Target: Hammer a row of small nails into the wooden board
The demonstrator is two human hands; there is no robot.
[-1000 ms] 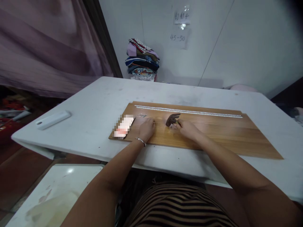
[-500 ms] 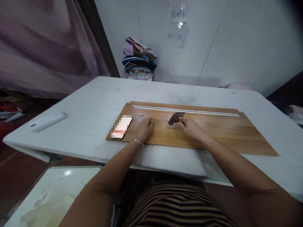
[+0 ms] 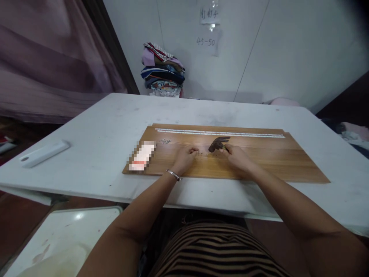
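My right hand (image 3: 235, 156) grips a claw hammer (image 3: 216, 144) by its handle, its dark head held just above the wooden board (image 3: 268, 161). To its left, my left hand (image 3: 186, 158) is closed in a pinch low over the board; whatever is between the fingertips is too small to make out. Small nail heads (image 3: 206, 154) show in the wood between the two hands. Several loose nails (image 3: 165, 141) lie on the board, beyond and left of my left hand.
A blurred-out phone (image 3: 141, 156) lies at the board's left end. Two white measuring strips (image 3: 219, 133) run along its far side. The white table (image 3: 95, 154) also bears a white handled object (image 3: 44, 153). Folded clothes (image 3: 163, 71) are stacked by the wall.
My left hand has moved right, away from the loose nails and closer to the nail heads, its fingers now pinched. The hammer stays in my right hand, slightly shifted. The view has turned a little.
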